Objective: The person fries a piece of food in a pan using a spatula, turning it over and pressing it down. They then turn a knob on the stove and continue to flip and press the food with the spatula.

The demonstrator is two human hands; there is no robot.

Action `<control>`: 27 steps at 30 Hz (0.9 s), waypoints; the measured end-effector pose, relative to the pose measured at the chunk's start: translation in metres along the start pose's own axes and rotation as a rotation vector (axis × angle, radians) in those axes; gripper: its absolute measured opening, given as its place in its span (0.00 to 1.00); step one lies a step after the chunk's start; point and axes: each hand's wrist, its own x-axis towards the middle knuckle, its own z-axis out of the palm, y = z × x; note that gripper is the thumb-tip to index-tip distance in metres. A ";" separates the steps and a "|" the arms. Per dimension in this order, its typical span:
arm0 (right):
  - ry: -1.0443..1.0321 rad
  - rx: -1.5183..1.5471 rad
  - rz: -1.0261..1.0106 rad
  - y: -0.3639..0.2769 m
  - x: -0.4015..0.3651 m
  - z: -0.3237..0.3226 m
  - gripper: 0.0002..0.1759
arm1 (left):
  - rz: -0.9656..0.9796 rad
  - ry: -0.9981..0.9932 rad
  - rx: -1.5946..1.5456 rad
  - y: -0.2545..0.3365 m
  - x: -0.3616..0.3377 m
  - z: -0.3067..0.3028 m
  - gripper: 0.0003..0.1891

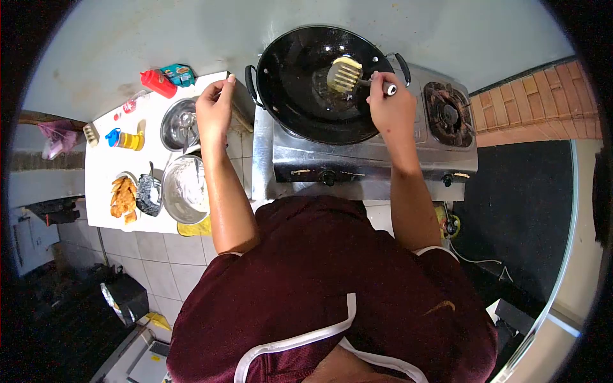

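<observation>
My right hand (391, 105) is closed around the handle of a slotted turner (348, 76). Its slotted head is inside a black wok (287, 108), over a small pale yellow piece of food (347, 61) in shiny oil. Most of that piece is hidden by the turner. To the left of the wok, my left hand (215, 112) is raised with thumb and fingers drawn together in a pinch; what they hold, if anything, is too small to tell. This hand is apart from the wok's left handle (251, 83) and close to a steel bowl (175, 131) containing a spoon.
The wok sits on a steel gas stove (377, 163) with a bare burner (450, 113) at right. On the white table (102, 185) are a white-coated pot (172, 191), a plate of fried pieces (123, 196), a dark container (148, 195), a red bottle (158, 83) and a yellow bottle (131, 140).
</observation>
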 end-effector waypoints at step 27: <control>-0.124 0.214 0.138 -0.007 -0.005 0.000 0.16 | 0.003 -0.011 -0.010 -0.001 0.000 0.001 0.18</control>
